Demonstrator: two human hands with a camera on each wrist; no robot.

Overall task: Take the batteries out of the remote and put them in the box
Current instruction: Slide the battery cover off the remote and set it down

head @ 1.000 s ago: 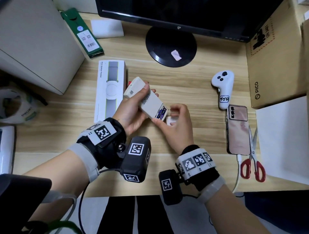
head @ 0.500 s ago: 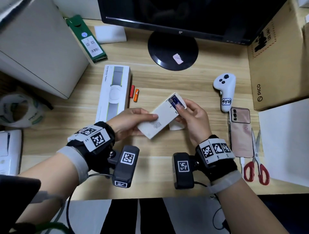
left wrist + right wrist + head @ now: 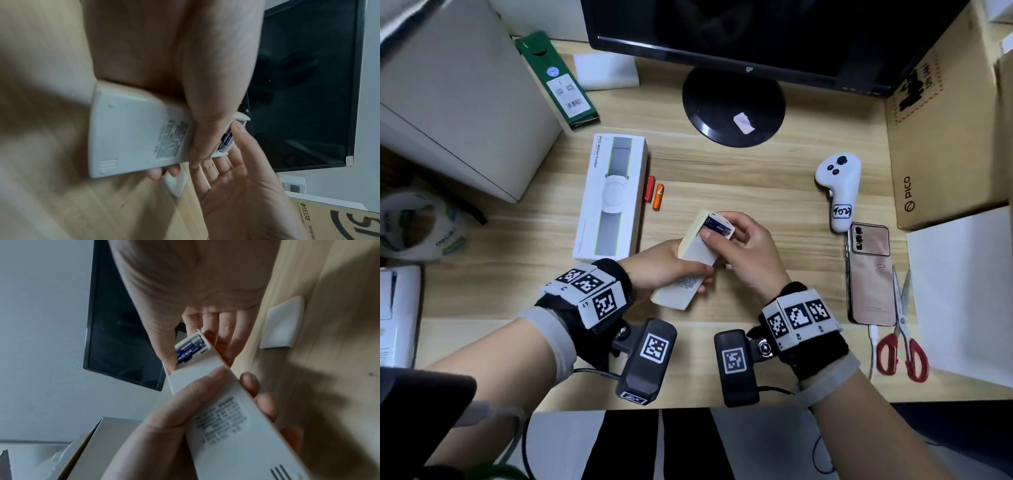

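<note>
My left hand [image 3: 669, 265] grips the lower half of a white remote [image 3: 693, 260], held back side up above the desk. Its battery compartment at the far end is uncovered and shows blue batteries [image 3: 717, 226]. My right hand [image 3: 722, 237] pinches that end: the thumb tip lies on a battery [image 3: 189, 352] and the fingers [image 3: 226, 331] sit behind the remote [image 3: 216, 402]. The white cover [image 3: 281, 322] lies on the desk under the hands, also in the left wrist view as the cover [image 3: 175, 183]. A white box [image 3: 611, 195] lies to the left, with a red battery [image 3: 650, 188] and an orange battery [image 3: 658, 197] beside it.
A monitor stand [image 3: 732, 106] is straight ahead. To the right lie a white controller [image 3: 839, 192], a pink phone [image 3: 869, 274], red scissors [image 3: 900, 335] and a cardboard box [image 3: 945, 137]. A green box [image 3: 558, 78] and a tape roll [image 3: 417, 226] are on the left.
The remote has been swung round so its uncovered end points away from me instead of toward the near right. My right thumb has come onto a battery in the compartment.
</note>
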